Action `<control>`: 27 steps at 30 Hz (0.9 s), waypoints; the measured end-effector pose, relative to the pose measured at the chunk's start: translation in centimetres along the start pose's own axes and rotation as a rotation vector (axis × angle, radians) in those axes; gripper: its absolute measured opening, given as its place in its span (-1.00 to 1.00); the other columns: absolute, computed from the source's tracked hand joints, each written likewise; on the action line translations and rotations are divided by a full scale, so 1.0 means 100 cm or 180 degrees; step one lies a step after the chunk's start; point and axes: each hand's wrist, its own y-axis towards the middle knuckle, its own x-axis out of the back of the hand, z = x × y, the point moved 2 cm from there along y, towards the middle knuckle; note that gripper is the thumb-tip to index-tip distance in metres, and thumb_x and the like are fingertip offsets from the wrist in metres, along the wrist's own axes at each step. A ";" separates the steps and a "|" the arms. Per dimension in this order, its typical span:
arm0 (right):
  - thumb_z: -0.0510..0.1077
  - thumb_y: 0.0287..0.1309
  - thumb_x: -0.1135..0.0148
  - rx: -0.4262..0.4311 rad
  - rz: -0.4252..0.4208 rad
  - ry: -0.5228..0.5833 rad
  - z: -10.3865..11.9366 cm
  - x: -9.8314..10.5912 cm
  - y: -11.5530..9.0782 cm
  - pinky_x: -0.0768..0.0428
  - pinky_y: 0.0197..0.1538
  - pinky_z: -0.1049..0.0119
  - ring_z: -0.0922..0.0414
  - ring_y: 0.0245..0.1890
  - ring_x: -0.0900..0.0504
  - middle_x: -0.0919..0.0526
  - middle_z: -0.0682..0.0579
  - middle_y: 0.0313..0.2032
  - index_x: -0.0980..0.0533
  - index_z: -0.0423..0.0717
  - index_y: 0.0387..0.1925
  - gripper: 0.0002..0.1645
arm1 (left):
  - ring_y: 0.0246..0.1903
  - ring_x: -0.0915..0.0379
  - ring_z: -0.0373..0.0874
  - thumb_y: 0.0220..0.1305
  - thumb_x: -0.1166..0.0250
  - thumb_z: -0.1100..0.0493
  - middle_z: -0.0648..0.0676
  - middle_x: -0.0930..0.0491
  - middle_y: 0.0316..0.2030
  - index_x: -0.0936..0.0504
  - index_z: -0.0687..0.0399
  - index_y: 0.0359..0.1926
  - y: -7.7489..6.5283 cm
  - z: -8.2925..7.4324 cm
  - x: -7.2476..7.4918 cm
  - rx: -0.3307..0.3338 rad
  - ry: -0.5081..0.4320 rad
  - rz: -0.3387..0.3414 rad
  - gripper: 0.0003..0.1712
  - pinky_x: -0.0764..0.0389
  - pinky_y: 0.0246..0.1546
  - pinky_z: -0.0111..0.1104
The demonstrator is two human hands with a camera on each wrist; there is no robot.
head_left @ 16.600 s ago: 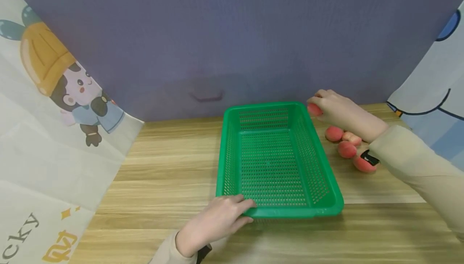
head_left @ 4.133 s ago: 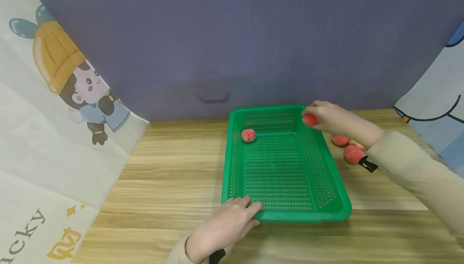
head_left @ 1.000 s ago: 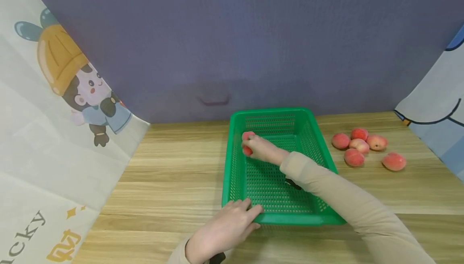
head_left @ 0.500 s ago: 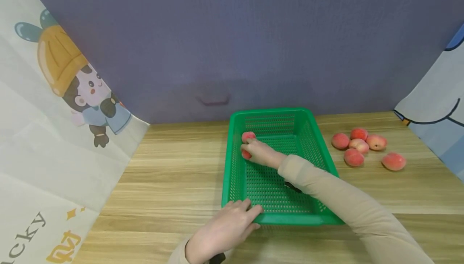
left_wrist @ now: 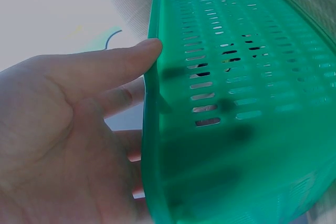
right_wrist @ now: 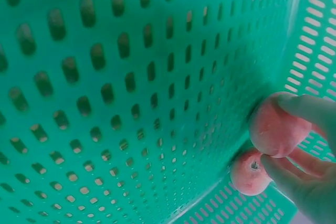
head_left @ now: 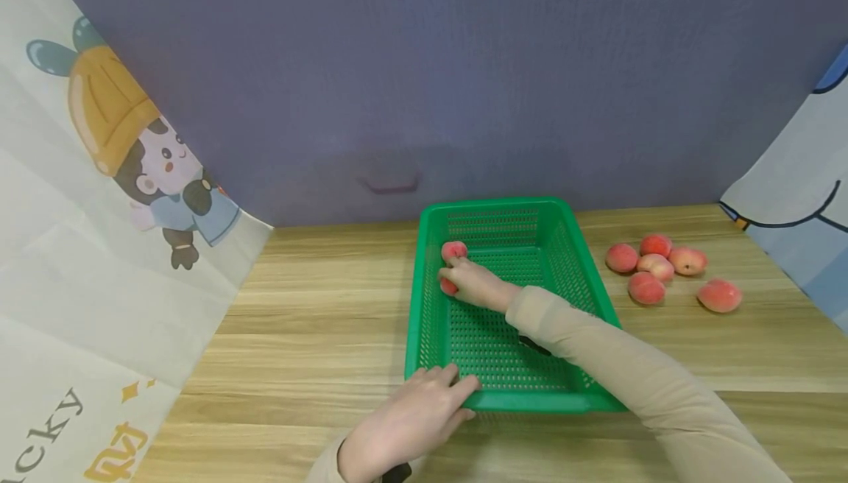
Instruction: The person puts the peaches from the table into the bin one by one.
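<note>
A green plastic basket [head_left: 515,399] with slotted walls stands on the table. My left hand [head_left: 412,417] grips its near rim, thumb outside and fingers over the edge; the left wrist view shows the thumb against the outer wall. Inside the basket, my right hand [head_left: 473,281] pinches a pink-red peach [right_wrist: 277,125] between thumb and fingers, low along the left wall. Another peach [head_left: 453,250] lies just beyond it in the far left corner, right beside the held one. In the head view the fingers partly cover the held peach.
Several peaches [head_left: 646,288] lie on the wooden table [head_left: 318,306] to the right of the basket, one [head_left: 719,296] apart from the group. A dark blue-grey panel [head_left: 424,85] rises behind, and printed sheets [head_left: 73,269] border the sides.
The right hand has carried a peach from the table's right side into the basket and slid it slightly nearer along the left wall. The first peach entered earlier. The left hand stays on the rim.
</note>
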 end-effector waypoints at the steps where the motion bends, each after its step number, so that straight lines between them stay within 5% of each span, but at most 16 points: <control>1: -0.37 -0.13 -0.27 -0.0010 0.0009 0.0004 0.000 0.000 0.000 -0.50 -0.21 0.23 -0.03 -0.21 -0.50 -0.43 -0.22 -0.11 -0.49 -0.25 -0.17 -0.63 | -0.58 -0.23 -0.36 0.11 -0.22 0.03 -0.10 -0.37 -0.49 -0.45 -0.01 -0.17 0.000 0.000 0.000 0.0002 0.0001 0.0004 -0.72 -0.24 -0.55 -0.59; 27: -0.35 -0.15 -0.28 -0.0143 0.0121 0.0311 -0.005 0.002 0.004 -0.49 -0.23 0.30 0.03 -0.22 -0.47 -0.45 -0.16 -0.18 -0.49 -0.22 -0.17 -0.62 | -0.53 -0.30 -0.34 0.13 -0.20 0.03 -0.08 -0.41 -0.45 -0.45 -0.02 -0.13 0.000 0.000 0.001 0.0053 -0.0038 0.0085 -0.71 -0.31 -0.51 -0.56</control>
